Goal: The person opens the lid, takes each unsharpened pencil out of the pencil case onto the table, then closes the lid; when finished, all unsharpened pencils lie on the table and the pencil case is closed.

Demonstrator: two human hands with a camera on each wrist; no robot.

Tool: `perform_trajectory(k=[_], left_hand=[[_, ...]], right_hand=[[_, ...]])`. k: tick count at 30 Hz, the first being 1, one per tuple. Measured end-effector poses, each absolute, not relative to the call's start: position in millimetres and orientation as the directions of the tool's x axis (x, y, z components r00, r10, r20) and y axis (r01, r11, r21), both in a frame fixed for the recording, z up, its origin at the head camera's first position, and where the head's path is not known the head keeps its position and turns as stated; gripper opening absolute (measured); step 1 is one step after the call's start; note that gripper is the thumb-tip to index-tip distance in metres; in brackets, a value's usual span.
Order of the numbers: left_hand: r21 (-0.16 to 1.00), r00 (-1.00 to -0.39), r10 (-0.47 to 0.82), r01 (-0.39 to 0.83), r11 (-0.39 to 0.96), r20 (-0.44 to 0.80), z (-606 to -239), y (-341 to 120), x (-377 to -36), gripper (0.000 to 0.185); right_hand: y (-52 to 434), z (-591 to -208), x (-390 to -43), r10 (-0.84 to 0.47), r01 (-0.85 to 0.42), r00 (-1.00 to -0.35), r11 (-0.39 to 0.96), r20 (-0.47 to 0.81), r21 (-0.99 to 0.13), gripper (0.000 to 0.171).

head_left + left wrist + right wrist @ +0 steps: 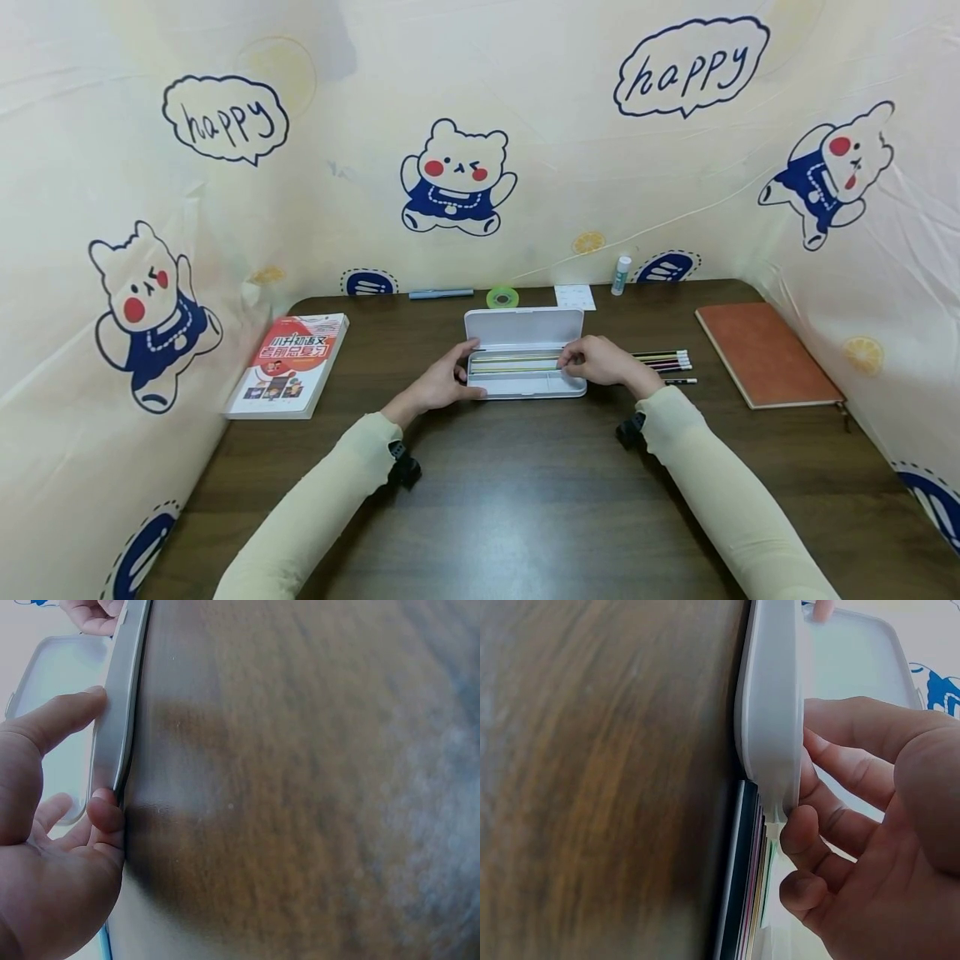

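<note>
A white pencil case (517, 387) lies on the table with its lid (525, 327) raised at the back. My left hand (438, 382) grips its left end, thumb at the front edge and fingers toward the lid hinge. In the left wrist view, that hand's thumb (71, 712) rests on the near wall. My right hand (603, 363) reaches over the right end, fingertips curled at a thin pencil (517, 369) inside the case. The right wrist view shows its fingers (855, 769) bent over the case wall, their tips hidden inside.
Several pencils (663, 364) lie right of the case. A red-and-white book (288, 367) is at left, a brown notebook (768, 354) at right. Along the back are a blue pen (441, 293), green tape roll (502, 297), white card (575, 297) and glue stick (621, 275).
</note>
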State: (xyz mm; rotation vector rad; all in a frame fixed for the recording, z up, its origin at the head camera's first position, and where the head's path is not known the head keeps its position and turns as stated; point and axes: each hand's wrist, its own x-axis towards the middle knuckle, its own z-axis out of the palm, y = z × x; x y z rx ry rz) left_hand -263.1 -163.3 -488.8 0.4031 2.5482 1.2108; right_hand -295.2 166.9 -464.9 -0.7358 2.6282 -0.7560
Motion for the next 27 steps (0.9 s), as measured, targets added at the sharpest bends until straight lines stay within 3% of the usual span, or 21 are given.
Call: perform_trajectory(k=[16, 27], left_hand=[[0.785, -0.919, 0.370, 0.127, 0.606, -0.138, -487.7, -163.0, -261.9, 0.093], [0.779, -0.921, 0.362, 0.123, 0.615, -0.141, -486.2, -162.5, -261.3, 0.094]], right_hand=[[167.8, -466.2, -294.9, -0.532, -0.361, -0.835, 0.721, -0.139, -0.592, 0.009], [185.4, -458.5, -290.4, -0.514, -0.383, -0.857, 0.693, -0.045, -0.611, 0.010]])
